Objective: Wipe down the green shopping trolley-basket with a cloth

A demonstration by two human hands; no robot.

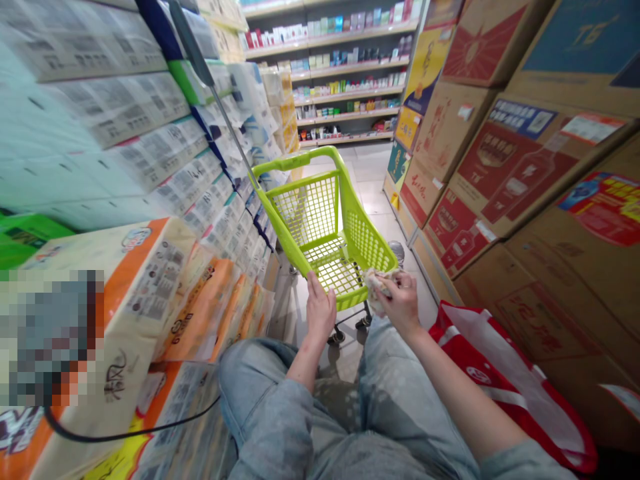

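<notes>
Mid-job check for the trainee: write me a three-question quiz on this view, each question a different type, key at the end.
1. Multiple choice: Which hand holds the crumpled pale cloth?
A) Left
B) Right
C) Both

2. True or false: The red fabric bag with a white lining is on the person's right, beside stacked brown cardboard cartons.

3. Short answer: What part of the lime-green plastic shopping cart does the person's left hand touch?

Key
1. B, the right hand.
2. True.
3. The rim, at the end nearest the person.
</notes>
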